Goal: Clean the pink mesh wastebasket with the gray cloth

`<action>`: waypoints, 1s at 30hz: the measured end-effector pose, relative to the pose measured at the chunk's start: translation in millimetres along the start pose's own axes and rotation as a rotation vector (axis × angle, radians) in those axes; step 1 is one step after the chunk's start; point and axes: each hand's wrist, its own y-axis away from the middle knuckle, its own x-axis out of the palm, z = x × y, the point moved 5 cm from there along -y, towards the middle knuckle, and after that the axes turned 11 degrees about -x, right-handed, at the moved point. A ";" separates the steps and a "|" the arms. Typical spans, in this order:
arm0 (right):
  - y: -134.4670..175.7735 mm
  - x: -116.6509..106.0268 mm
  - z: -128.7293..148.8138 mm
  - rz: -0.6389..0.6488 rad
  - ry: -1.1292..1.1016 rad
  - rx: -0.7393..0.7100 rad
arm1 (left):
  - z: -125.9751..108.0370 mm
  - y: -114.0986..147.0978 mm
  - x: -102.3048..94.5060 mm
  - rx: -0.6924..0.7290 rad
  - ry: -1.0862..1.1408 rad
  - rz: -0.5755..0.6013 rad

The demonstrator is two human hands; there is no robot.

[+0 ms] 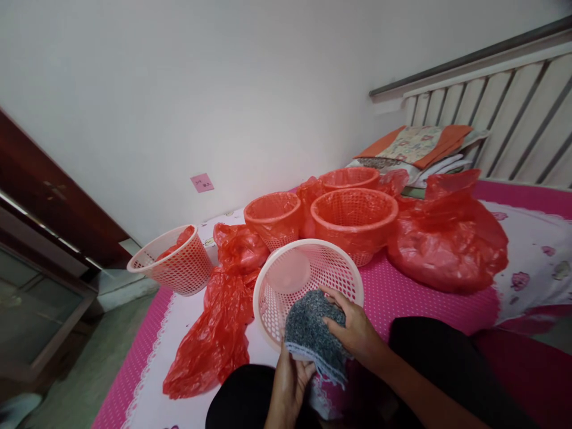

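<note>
A grey cloth [313,328] with a white edge is held between my two hands, in front of a tilted white plastic basket [333,262]. My left hand [292,378] grips its lower edge from below, the fingers partly hidden under the fabric. From the right, my right hand [353,325] has its thumb and fingers closed on the cloth's side. The basket's open mouth faces me, and its perforated wall shows behind the cloth. Beside it on the left lies a crumpled red plastic bag [223,328].
Several baskets lined with red bags, such as this round one [353,217], stand behind. A full red bag [447,244] sits to the right. Another white basket [179,268] leans at the left edge. Folded textiles [420,146] are stacked by the radiator [500,113].
</note>
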 end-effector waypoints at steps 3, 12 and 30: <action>3.9 9.9 -14.7 0.070 -0.134 0.122 | 0.4 -0.3 0.6 -0.021 -0.021 0.011; -4.3 -2.8 -11.0 0.146 -0.162 0.114 | 0.4 0.6 0.2 -0.023 -0.020 -0.011; 47.3 75.1 16.1 0.357 0.077 -0.073 | 0.6 0.8 4.1 -0.011 0.061 0.026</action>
